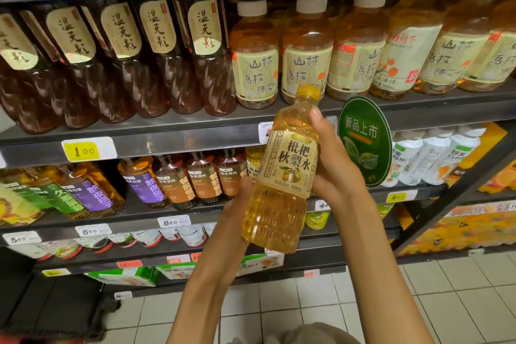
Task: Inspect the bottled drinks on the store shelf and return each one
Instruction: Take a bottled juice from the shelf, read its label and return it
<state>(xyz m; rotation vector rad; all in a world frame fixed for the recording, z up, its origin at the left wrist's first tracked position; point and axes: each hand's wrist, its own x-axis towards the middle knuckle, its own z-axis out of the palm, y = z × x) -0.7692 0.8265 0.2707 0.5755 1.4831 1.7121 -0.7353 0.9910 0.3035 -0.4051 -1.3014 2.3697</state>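
Observation:
A yellow drink bottle with a gold cap and a cream label is held up in front of the shelves, tilted slightly with its cap up and to the right. My right hand grips its upper half from the right, thumb up near the neck. My left hand holds the lower half from the left, with most of its fingers hidden behind the bottle. Behind the bottle, another bottle of the same drink stands on the middle shelf.
Dark brown bottles fill the upper shelf at the left, amber white-capped bottles the right. A round green sign sticks out from the shelf edge beside my right hand. White bottles stand further right. Tiled floor lies below.

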